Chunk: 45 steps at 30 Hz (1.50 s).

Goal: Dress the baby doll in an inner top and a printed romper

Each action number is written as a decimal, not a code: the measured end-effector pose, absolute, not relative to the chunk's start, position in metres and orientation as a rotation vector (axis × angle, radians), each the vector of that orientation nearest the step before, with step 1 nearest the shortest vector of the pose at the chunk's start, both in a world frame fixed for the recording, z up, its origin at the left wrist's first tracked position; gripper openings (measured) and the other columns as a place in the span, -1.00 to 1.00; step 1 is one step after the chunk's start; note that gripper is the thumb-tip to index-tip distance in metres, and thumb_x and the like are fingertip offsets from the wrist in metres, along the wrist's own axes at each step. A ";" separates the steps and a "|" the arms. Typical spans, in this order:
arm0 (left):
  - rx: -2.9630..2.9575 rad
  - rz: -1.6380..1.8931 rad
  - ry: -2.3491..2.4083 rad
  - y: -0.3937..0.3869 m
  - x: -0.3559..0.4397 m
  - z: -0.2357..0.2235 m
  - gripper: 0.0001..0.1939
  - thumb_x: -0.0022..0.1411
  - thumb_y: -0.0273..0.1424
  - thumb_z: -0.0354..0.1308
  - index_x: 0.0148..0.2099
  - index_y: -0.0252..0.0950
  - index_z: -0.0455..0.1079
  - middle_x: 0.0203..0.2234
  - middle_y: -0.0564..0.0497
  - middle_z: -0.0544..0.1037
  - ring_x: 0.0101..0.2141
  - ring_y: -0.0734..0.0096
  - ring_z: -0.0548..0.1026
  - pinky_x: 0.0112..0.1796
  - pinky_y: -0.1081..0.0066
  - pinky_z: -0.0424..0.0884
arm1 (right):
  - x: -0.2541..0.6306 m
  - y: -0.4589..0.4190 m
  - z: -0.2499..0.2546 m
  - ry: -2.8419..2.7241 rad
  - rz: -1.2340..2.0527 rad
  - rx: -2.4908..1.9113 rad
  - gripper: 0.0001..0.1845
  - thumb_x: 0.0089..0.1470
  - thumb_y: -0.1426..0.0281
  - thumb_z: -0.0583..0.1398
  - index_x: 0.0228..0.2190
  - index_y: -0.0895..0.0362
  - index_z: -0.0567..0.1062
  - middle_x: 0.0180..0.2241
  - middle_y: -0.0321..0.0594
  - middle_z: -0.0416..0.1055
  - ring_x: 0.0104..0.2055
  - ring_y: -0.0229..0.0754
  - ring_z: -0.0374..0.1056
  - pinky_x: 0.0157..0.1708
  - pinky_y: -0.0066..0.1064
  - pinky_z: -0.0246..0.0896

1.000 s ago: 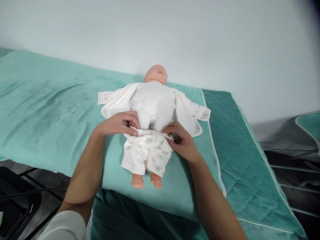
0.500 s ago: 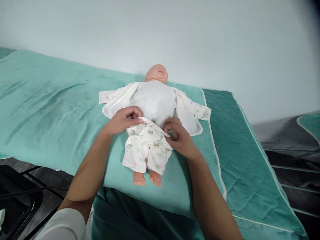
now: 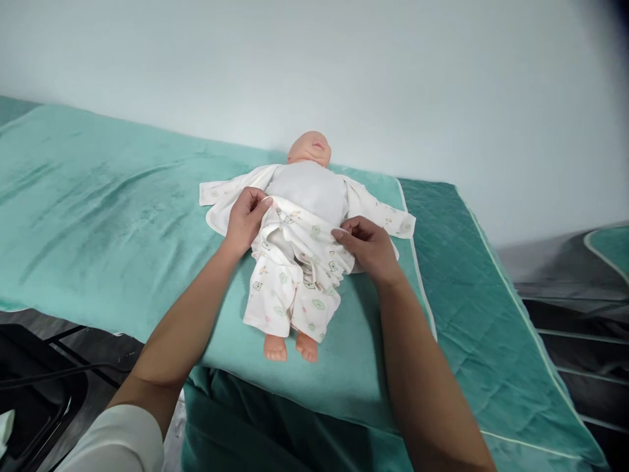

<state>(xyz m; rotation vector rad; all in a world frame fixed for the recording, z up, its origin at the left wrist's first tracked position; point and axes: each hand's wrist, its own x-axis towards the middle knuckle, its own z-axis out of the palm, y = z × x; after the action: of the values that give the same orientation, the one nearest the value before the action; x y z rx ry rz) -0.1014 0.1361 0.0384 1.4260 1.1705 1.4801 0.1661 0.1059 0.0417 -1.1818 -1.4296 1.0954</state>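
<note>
A baby doll lies on its back, head toward the wall and bare feet toward me. Its arms are in a white patterned jacket, spread wide with the front undone. White printed baby pants cover its legs and lower belly. My left hand pinches the waistband at the doll's hip on the left of the view. On the other side, my right hand grips the waistband edge between thumb and fingers. Some of the jacket's lower panels are hidden behind my hands and the pants.
A green cloth covers the bed, with a darker quilted pad on the right. Behind it rises a pale wall. A black chair stands at lower left, and metal rails show at right.
Both hands have moved up toward the doll's chest, drawing the waistband higher over its belly. The pants are now stretched longer and cover the lower part of the white torso.
</note>
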 end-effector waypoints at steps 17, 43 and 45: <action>2.126 1.377 1.463 0.158 -0.087 0.067 -0.79 0.42 -0.18 0.07 -0.19 -0.20 0.33 -0.30 0.02 0.50 -0.29 0.34 0.41 -0.26 0.37 0.21 | 0.150 0.142 0.008 -1.330 0.595 -1.322 -0.59 0.17 -0.03 0.23 -0.36 0.03 0.31 -0.45 -0.39 0.27 -0.37 -0.22 0.22 -0.33 -0.34 0.16; 1.721 1.252 1.066 0.153 -0.087 0.066 -0.81 0.39 -0.20 0.13 -0.19 -0.21 0.34 -0.47 0.09 0.37 -0.44 0.44 0.31 -0.38 0.39 0.23 | 0.119 0.165 0.078 -1.687 0.785 -1.126 -0.52 0.13 -0.06 0.29 -0.49 0.06 0.38 -0.51 -0.35 0.22 -0.42 -0.23 0.14 -0.40 -0.36 0.11; 1.575 1.165 1.017 0.159 -0.094 0.066 -0.81 0.36 -0.20 0.17 -0.20 -0.22 0.36 -0.50 0.10 0.34 -0.48 0.47 0.29 -0.42 0.41 0.19 | 0.131 0.172 0.070 -1.502 0.889 -1.130 -0.50 0.05 -0.07 0.35 -0.50 0.06 0.38 -0.55 -0.37 0.19 -0.48 -0.27 0.09 -0.47 -0.38 0.05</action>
<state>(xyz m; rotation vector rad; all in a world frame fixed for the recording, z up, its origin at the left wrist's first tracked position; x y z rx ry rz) -0.0939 0.1594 0.0664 1.5745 1.0170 1.1653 0.1308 0.1719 0.0699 -1.1304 -1.5016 0.8887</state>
